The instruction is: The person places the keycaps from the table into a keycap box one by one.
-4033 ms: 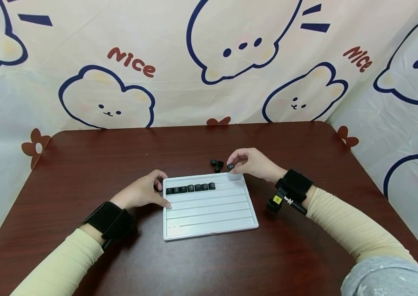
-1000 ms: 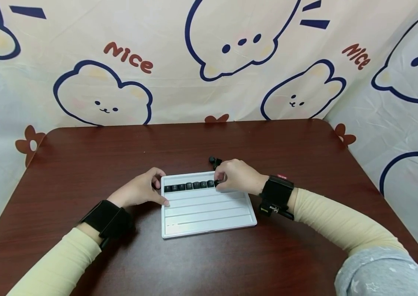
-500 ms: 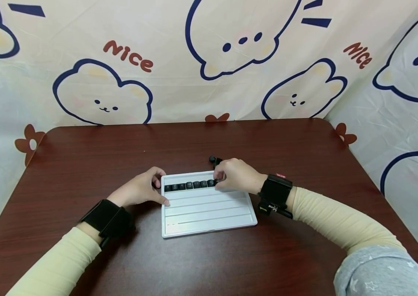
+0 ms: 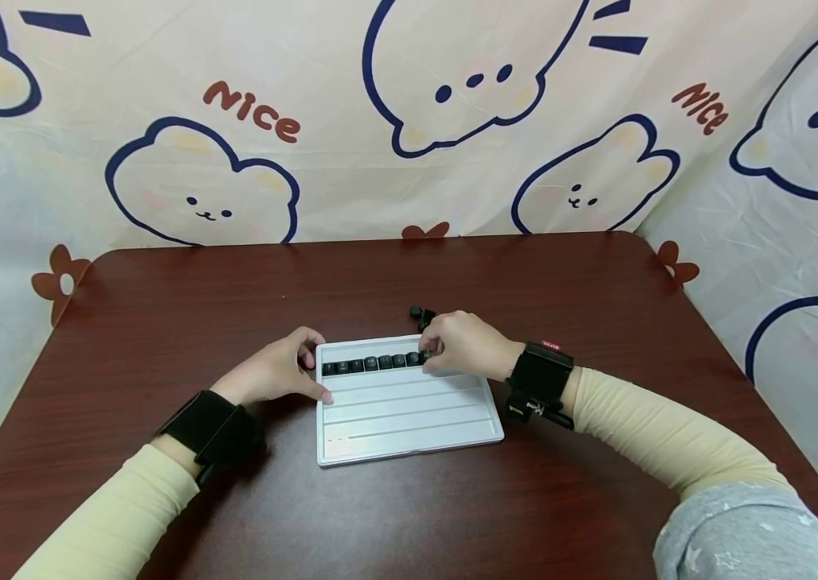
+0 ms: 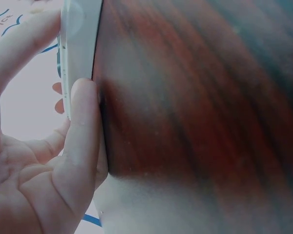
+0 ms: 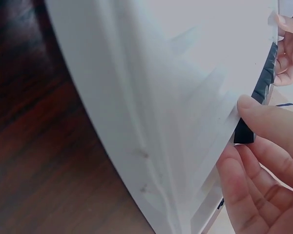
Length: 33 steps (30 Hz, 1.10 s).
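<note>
A white board with raised ridges (image 4: 409, 419) lies on the table. Along its far ridge runs a row of black keycaps (image 4: 371, 364). My left hand (image 4: 274, 372) holds the board's left edge, thumb on top and fingers at the side; the left wrist view shows the edge of the board (image 5: 80, 44) between them. At the right end of the row, my right hand (image 4: 468, 345) pinches a black keycap (image 6: 244, 132) between thumb and fingers, in line with the others. In the head view these fingers mostly cover that keycap.
Just behind the board, a few loose black keycaps (image 4: 418, 313) lie on the brown table (image 4: 235, 290), partly hidden by my right hand. A printed cloth (image 4: 351, 193) hangs behind the table and along its sides.
Four seconds ago my right hand held a keycap behind the board; it has since come forward and left to the row's end. Over the last second both hands stay nearly still.
</note>
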{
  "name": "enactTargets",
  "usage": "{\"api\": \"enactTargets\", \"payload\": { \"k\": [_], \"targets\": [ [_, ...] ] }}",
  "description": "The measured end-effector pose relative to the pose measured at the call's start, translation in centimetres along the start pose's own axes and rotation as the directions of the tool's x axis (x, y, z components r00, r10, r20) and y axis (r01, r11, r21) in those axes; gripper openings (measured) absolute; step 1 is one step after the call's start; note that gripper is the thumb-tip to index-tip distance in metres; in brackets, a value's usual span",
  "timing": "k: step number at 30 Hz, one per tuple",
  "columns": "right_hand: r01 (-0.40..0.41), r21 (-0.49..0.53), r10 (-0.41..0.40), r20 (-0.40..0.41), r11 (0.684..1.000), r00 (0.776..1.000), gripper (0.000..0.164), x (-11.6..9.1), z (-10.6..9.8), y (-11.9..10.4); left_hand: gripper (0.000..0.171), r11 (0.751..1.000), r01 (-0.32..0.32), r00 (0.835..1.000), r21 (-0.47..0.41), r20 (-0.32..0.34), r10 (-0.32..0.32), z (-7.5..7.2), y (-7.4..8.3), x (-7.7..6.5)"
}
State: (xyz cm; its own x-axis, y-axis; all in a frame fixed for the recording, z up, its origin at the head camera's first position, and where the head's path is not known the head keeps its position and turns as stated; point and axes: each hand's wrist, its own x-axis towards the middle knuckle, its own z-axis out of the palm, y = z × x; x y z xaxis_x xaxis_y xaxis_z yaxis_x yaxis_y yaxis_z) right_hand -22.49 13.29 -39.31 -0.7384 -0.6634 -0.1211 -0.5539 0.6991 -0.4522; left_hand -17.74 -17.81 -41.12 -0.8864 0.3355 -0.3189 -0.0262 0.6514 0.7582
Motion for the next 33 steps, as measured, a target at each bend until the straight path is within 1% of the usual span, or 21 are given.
{"api": "enactTargets", "payload": {
  "k": [6, 11, 15, 18, 21, 26, 28, 33],
  "targets": [
    [-0.01, 0.019, 0.01, 0.011, 1.0, 1.0, 0.023, -0.5, -0.2, 0.2, 0.075, 1.0, -0.007, 1.0, -0.001, -0.001, 0.007, 0.1, 0.1, 0.0],
    [-0.007, 0.018, 0.007, 0.001, 1.0, 1.0, 0.025, -1.1, -0.8, 0.4, 0.075, 1.0, -0.005, 1.0, -0.001, 0.0, 0.005, 0.1, 0.1, 0.0],
    [-0.019, 0.003, 0.019, -0.005, 1.0, 1.0, 0.023, -1.5, -1.7, 0.6, 0.075, 1.0, -0.006, 1.0, 0.002, -0.001, 0.006, 0.1, 0.1, 0.0],
    [-0.041, -0.02, 0.041, -0.006, 0.999, 0.999, 0.021, -1.4, -2.7, 0.9, 0.076, 1.0, -0.009, 1.0, 0.0, -0.001, 0.009, 0.1, 0.2, -0.1],
    [-0.05, -0.05, 0.05, -0.008, 0.998, 0.999, 0.02, -1.1, -3.9, 1.4, 0.077, 1.0, -0.017, 1.0, -0.002, 0.002, 0.017, 0.2, 0.2, -0.2],
    [0.018, -0.095, -0.019, -0.006, 0.995, 1.0, 0.022, -0.2, -5.6, 2.6, 0.078, 1.0, -0.021, 1.0, 0.003, 0.004, 0.021, 0.2, 0.5, -0.2],
    [0.041, -0.095, -0.041, 0.0, 0.995, 0.999, 0.022, 0.4, -5.9, 3.2, 0.078, 1.0, -0.023, 1.0, 0.006, 0.005, 0.023, 0.2, 0.5, -0.2],
    [0.029, -0.057, -0.027, 0.028, 0.998, 0.999, 0.025, 2.0, -5.5, 3.8, 0.077, 1.0, -0.019, 1.0, 0.016, 0.005, 0.019, 0.3, 0.6, -0.2]
  ]
}}
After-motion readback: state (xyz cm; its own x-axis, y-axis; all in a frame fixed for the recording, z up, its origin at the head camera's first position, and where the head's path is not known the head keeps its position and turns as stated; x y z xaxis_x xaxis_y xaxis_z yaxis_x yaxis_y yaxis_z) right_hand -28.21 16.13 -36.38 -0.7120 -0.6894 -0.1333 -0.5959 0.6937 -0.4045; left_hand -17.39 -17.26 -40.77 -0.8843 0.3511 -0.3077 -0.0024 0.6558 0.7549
